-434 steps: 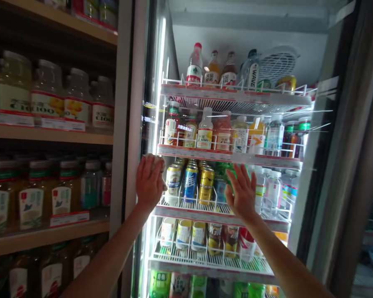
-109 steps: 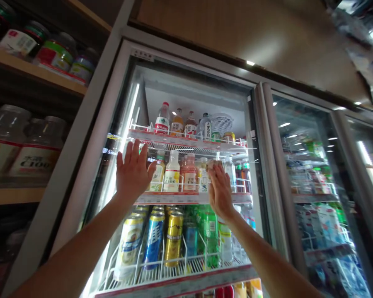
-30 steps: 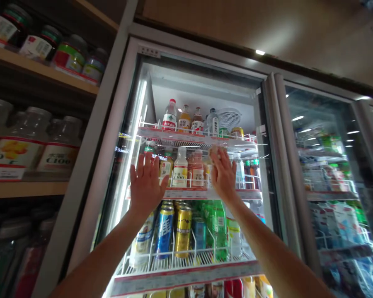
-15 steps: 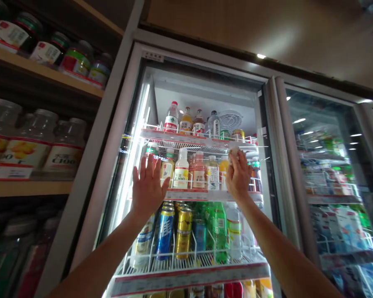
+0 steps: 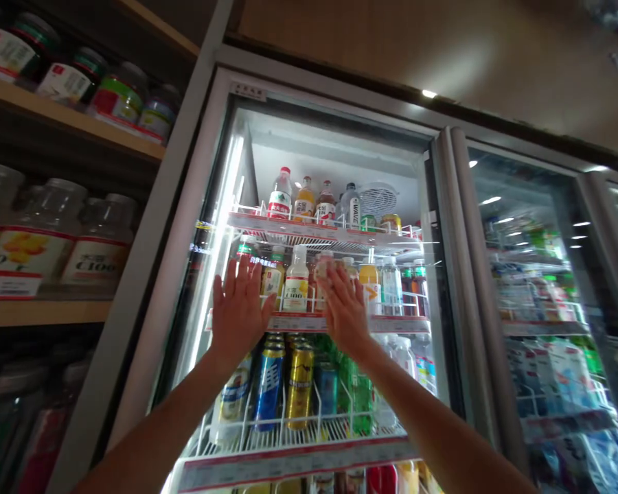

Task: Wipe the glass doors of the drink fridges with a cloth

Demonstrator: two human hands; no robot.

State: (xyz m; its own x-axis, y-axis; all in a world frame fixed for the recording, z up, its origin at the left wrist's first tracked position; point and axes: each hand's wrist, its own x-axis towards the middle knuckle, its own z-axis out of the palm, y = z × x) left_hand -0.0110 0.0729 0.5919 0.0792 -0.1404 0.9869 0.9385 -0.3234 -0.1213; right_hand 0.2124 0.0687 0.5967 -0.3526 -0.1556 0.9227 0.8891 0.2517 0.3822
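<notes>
Both my hands are raised before the glass door (image 5: 334,127) of a lit drinks fridge. My left hand (image 5: 235,309) lies flat with its fingers spread, palm toward the glass, and holds nothing. My right hand (image 5: 344,302) is beside it, fingers stretched upward and bent slightly against the glass. A small pale crumpled cloth is under its fingers, mostly hidden now. Behind the glass, a yellow-labelled bottle (image 5: 295,281) stands between my hands on the second shelf. An orange juice bottle (image 5: 371,285) shows just right of my right hand.
Wooden shelves (image 5: 56,312) with bottles stand at the left. A second fridge door (image 5: 525,206) adjoins on the right, beyond the upright door handles (image 5: 456,206). Inside the fridge, a blue can (image 5: 269,387) and a gold can (image 5: 299,387) stand on the lower rack.
My right hand has swept left across the glass with the cloth, from the right side to near the middle. My left hand has stayed almost in place. The view has shifted slightly.
</notes>
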